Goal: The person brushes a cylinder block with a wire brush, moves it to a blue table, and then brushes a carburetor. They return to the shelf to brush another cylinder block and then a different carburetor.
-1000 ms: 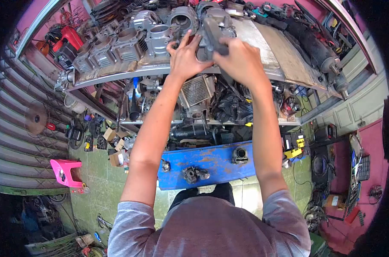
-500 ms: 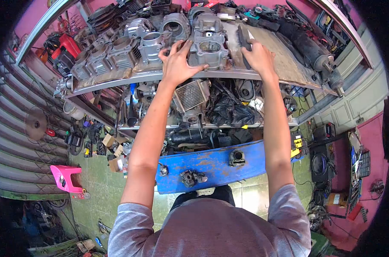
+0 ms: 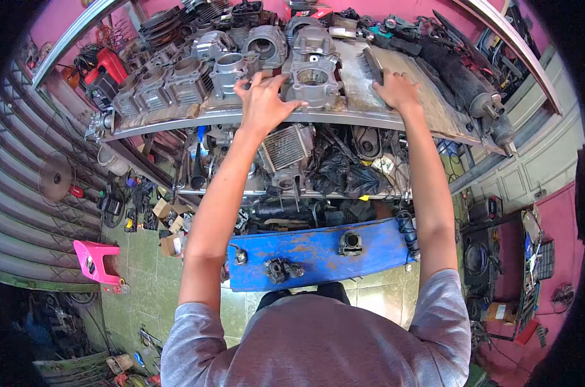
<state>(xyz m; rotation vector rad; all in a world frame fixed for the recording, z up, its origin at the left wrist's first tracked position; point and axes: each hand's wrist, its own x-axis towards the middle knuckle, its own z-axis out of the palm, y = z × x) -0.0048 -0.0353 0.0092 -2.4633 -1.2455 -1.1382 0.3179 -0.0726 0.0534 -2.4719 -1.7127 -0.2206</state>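
Observation:
My right hand (image 3: pixel 399 90) is closed around the near end of a long dark brush (image 3: pixel 371 66), which lies along the board-topped bench. The brush is on the bare wooden board (image 3: pixel 424 93), just right of a grey engine cylinder block (image 3: pixel 315 84). At that block's left side my left hand (image 3: pixel 264 103) is spread over the bench's front edge, holding nothing. Its thumb points at the block's lower front corner, while its fingertips come close to another cylinder block (image 3: pixel 230 72) on the left.
More cylinder blocks (image 3: pixel 186 80) line the bench to the left. A black exhaust muffler (image 3: pixel 463 80) lies on the right. Underneath is a shelf with a radiator (image 3: pixel 286 149) and black plastic. A blue bench (image 3: pixel 318 258) carrying small metal parts stands before me; a pink stool (image 3: pixel 97 258) is at left.
My right hand has moved a little to the right and down along the board with the brush. My left hand stays spread by the block, slightly lower. The view has shifted slightly.

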